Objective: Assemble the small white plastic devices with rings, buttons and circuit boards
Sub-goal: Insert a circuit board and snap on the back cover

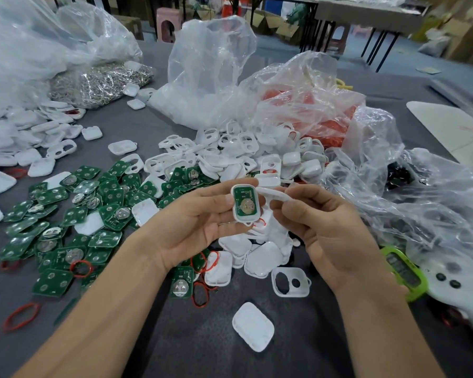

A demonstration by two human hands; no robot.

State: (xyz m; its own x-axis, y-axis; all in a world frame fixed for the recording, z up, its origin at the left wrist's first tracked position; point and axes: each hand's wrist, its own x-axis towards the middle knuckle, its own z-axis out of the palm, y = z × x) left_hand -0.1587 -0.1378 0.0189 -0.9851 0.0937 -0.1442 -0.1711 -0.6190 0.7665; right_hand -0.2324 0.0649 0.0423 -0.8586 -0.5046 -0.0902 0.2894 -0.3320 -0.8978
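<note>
White device cover (253, 326) lies alone on the grey table (175, 336), nearest the person, between the two forearms. Just beyond it rests a white frame (290, 282) with two openings, and to its left a single circuit board (181, 285) with its battery clip facing up.

Above these, the left hand (200, 222) holds the device under assembly (245, 203): a white shell with a green board seated inside, turned toward the camera. Thumb and curled fingers grip its edges. The right hand (320, 227) pinches a second white plastic part (271, 193) edge-on between thumb and fingers, its end at the shell's upper right corner.

Left of the hands, loose green circuit boards (66, 214) cover the table. Beyond the hands sits a heap of white frames and shells (243, 154). Farthest back stand clear plastic bags: one of shiny metal parts (101, 83), one of white parts (202, 77), one of orange-red parts (311, 110).
</note>
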